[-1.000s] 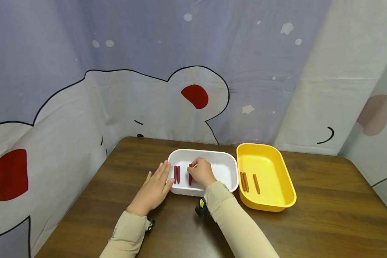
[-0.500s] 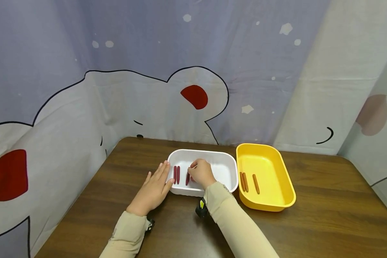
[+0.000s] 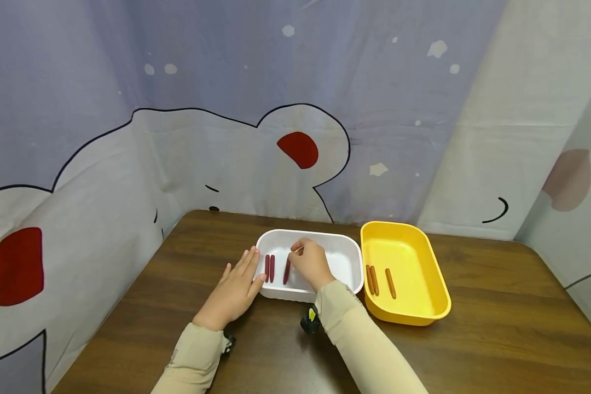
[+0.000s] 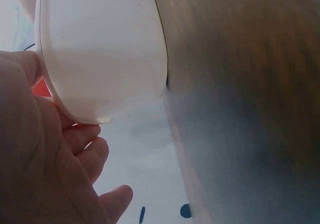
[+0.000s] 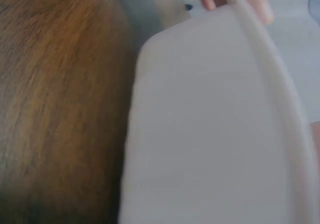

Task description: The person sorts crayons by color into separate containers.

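In the head view, my left hand (image 3: 231, 290) lies with its fingers straight along the left end of a white tray (image 3: 345, 288), touching its rim. Inside, two dark red crayons (image 3: 270, 268) lie side by side near that end. My right hand (image 3: 311, 264) reaches over the near rim, thumb and index finger pinching the upper end of another dark red crayon (image 3: 287, 272), which slants slightly. The hand covers part of the tray floor behind it. In the right wrist view the tray's outer wall (image 5: 205, 114) hides the fingers' work.
A yellow tray (image 3: 413, 319) stands close to the white tray's right end, with three brown crayons (image 3: 390, 283) at its left side. Both stand on a dark wooden table (image 3: 512, 306). A patterned curtain (image 3: 399, 109) hangs behind the table.
The right hand shifted the dark red crayon slightly left toward the pair, tilting it. A red piece seen under the hand earlier is now hidden. The left hand has stayed put.
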{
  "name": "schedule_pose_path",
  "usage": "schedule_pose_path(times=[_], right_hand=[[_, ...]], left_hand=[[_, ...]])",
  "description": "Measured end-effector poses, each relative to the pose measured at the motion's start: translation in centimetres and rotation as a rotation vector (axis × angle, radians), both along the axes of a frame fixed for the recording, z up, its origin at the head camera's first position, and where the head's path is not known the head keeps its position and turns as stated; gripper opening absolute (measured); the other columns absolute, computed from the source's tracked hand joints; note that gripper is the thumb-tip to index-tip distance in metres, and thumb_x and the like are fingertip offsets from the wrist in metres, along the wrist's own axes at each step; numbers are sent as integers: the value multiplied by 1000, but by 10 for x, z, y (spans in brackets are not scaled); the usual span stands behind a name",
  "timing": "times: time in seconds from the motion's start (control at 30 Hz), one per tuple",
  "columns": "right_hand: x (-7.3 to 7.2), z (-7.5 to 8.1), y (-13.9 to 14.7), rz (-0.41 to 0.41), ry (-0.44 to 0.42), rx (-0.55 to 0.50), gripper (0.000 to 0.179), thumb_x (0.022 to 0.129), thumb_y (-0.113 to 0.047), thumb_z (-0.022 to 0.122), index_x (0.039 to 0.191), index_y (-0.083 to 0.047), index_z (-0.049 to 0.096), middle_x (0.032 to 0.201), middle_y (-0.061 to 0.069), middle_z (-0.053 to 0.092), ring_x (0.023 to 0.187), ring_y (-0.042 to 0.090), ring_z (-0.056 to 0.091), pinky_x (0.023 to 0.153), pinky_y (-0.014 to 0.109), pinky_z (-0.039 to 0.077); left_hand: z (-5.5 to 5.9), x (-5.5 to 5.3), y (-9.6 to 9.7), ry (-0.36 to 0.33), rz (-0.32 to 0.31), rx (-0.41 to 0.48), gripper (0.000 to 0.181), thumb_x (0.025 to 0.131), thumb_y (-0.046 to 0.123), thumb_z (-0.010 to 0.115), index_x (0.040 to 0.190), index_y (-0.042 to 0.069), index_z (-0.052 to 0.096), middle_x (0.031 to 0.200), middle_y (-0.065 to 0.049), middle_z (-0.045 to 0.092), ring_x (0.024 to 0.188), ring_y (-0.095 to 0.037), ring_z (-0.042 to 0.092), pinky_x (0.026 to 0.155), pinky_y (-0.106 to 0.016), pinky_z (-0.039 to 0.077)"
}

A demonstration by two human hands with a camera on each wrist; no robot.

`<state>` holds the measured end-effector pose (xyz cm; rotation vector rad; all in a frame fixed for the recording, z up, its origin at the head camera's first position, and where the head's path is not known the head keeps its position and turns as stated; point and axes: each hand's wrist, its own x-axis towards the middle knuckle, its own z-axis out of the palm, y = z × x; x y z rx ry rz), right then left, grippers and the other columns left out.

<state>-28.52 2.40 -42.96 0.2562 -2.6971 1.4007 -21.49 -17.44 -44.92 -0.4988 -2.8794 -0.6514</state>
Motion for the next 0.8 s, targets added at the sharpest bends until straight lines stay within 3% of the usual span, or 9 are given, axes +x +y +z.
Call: schedule_pose_path(times=[0.2,0.3,0.47,0.63,0.8], right_hand=[[7,20,13,13,96,-5,14,85,-6,63,96,-3,71,80,6,68,74,20,62,66,32,50],[13,33,24,-6,104,-33,15,88,-9,62,99,-5,72,84,5,67,78,21,64,69,33,52],[23,52,50,-27,127,-56,18,93,-14,64,107,-5,73,94,7,69,85,23,65,77,38,56],[31,59,95,-30,193,-26,21,97,-13,65,115,-3,70,108,13,70,95,29,66,85,43,58],[34,58,154,-54,249,71,28,100,-12,61,124,0,66,122,20,62,107,36,64,87,50,58]], left_hand=[[0,-2,-3,-2,15,2,62,109,33,47,158,-2,30,164,-18,27,151,-37,25,116,-68,21],[-1,-2,-6,16,34,-3,60,108,34,50,157,2,36,163,-17,31,151,-37,26,115,-68,23],[0,-2,-12,113,52,13,52,106,30,54,152,6,47,158,-16,42,147,-37,35,113,-67,31],[4,-1,-20,234,52,76,50,105,23,56,151,5,47,154,-17,47,142,-39,43,112,-61,35],[7,-9,-39,251,79,76,55,105,21,56,156,7,40,155,-20,43,139,-43,43,111,-65,34]])
